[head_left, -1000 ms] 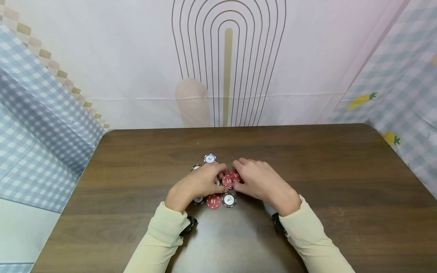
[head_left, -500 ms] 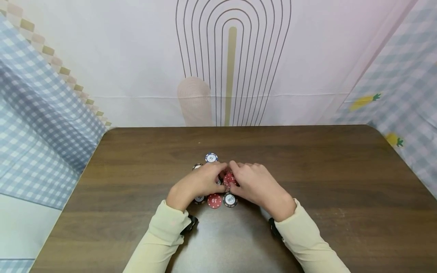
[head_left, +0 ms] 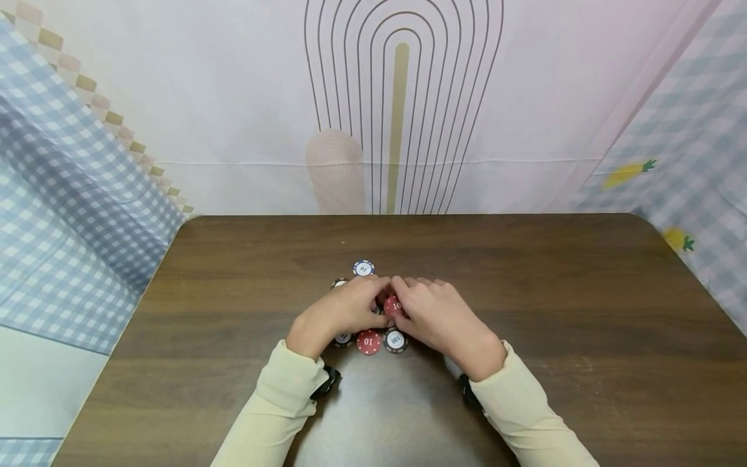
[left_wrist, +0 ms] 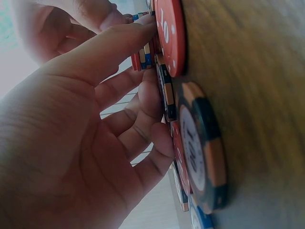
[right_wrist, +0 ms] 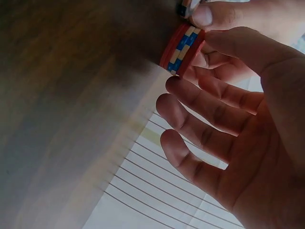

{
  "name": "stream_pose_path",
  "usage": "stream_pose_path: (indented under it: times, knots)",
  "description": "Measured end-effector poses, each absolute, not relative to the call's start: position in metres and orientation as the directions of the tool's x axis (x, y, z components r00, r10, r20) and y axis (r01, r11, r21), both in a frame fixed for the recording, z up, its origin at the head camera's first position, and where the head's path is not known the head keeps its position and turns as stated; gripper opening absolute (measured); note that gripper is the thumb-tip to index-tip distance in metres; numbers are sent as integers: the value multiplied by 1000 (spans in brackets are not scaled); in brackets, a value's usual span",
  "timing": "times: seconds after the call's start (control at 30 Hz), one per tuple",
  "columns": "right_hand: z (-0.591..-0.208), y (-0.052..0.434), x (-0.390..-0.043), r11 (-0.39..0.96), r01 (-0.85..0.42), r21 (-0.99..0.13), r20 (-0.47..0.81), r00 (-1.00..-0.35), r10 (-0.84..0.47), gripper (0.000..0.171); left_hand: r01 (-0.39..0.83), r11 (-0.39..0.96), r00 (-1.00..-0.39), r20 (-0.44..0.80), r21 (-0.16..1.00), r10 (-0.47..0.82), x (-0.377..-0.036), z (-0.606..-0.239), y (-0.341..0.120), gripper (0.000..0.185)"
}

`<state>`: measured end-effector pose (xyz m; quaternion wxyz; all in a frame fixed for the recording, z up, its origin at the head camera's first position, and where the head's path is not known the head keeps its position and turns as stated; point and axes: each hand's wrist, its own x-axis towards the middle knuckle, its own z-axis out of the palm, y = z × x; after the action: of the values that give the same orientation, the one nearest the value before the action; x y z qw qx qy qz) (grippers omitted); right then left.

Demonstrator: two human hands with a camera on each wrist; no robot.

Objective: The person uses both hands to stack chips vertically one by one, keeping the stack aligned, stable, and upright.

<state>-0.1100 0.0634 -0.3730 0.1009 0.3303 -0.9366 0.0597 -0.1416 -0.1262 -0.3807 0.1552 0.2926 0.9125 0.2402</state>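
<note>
- On the table (head_left: 525, 292), the left hand (head_left: 335, 312) and right hand (head_left: 434, 314) pinch a small red chip stack (head_left: 394, 305) between their fingers.
- Beside it lie loose chips (head_left: 382, 340).

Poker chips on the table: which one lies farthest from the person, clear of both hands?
The blue-and-white chip marked 10, lying flat just beyond the fingertips. The other chips sit between or under the left hand and right hand, or on their near side.

The person wears a pale yellow-green top with 2 long sleeves, the left sleeve (head_left: 274, 405) and right sleeve (head_left: 528, 415) ending at the wrists. A small black device (head_left: 327, 383) sits strapped under the left wrist, and another black device (head_left: 469, 394) under the right. Both hands are bare.
</note>
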Motion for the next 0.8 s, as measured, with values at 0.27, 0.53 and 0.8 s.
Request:
stream_pose_path:
  times: [0.27,0.53,0.8]
  knots:
    - [-370,63,-111,759,-646,-79,204,-756,-622,27,449,718,-789,-140,532,598,-140,-380,-128,31]
    - [-371,63,-111,767,-633,-106,182,-770,-611,25,451,723,-788,-146,523,598,-140,-379,-126,30]
    - [-371,66,-112,773,-623,-118,149,-781,-607,27,464,718,-781,-142,519,608,-142,-380,-126,31]
